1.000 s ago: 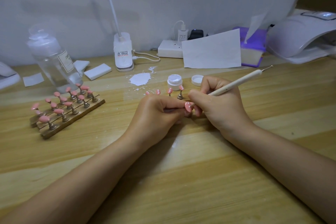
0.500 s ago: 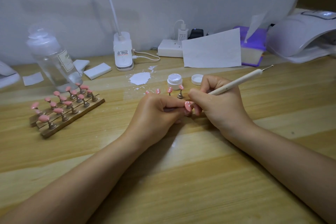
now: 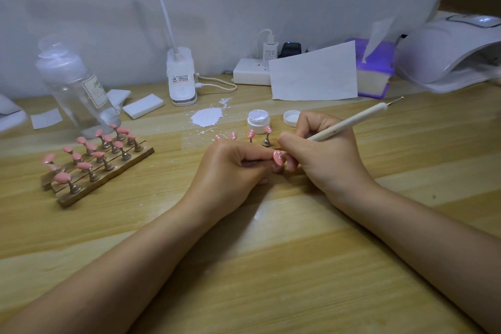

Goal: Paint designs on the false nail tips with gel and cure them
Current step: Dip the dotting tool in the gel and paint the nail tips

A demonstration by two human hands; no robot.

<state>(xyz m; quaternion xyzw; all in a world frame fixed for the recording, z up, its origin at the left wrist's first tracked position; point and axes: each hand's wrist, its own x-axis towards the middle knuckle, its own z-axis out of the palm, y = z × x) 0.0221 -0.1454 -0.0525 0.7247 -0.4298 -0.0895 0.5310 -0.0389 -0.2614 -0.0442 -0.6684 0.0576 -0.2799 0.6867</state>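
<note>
Stand under pink nail tip (image 3: 278, 157) hidden by left hand (image 3: 230, 168)

Very little has shifted over the last second. The right hand (image 3: 322, 154) has crept a touch to the left and tipped slightly, so the working end of the dotting pen (image 3: 349, 123) now sits right against the upper edge of the pink nail tip (image 3: 278, 158) held between the fingers of the left hand (image 3: 230, 168). The pen's shaft has lowered a shade with that tilt, its free metal end now pointing up and to the right at a slightly flatter angle. White dots now show on the held tip; whether one has just been added is too small to tell.
</note>
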